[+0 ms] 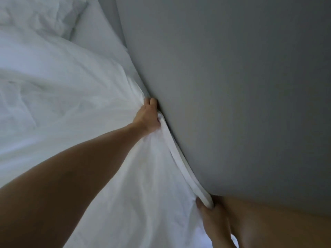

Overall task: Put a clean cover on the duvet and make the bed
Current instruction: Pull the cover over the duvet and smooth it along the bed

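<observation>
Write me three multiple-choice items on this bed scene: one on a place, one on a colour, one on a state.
1. Where is the pillow?
A. top left, beyond the duvet
B. on the floor
C. against a window

2. What colour is the wall?
A. red
B. grey
C. green

3. What is the left hand doing?
A. hanging free
B. lying flat on the pillow
C. gripping the duvet's edge

Answers:
1 A: the pillow lies in the top left corner of the view.
2 B: the wall beside the bed is plain grey.
3 C: its fingers curl round white fabric at the wall, and the right hand pinches the same edge nearer the camera.
</observation>
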Motion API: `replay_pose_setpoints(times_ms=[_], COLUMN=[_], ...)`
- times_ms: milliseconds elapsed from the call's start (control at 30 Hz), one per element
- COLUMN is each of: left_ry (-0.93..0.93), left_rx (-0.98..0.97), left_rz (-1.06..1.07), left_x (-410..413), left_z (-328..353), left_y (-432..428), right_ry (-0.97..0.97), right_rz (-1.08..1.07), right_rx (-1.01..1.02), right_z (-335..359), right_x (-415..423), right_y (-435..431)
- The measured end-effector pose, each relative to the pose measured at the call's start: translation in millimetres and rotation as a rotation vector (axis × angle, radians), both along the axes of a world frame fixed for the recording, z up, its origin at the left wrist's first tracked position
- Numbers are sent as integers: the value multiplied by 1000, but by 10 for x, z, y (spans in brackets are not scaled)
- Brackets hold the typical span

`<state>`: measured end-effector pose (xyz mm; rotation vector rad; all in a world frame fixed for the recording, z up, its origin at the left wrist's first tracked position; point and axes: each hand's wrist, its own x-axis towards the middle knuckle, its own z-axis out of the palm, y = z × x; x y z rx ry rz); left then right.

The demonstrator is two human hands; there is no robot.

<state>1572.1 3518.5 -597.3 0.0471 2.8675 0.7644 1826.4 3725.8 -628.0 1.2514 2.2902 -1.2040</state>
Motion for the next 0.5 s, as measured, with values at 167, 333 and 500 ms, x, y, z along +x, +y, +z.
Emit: replay_pose_setpoints(times_ms=[167,333,500], left_ry=[-124,-21,-155], left_rx=[-34,-140,-360], left_rz=[-153,-192,-245], left_x=[180,803,1417], left_z=[-235,-37,104], left_y=[-1,-113,-917], right_ry=[-240,-275,-95], right_rz=[106,230,807], right_rx=[107,307,421], right_z=[-357,84,595], right_x=[-34,-13,85], right_y=[38,-425,-1138])
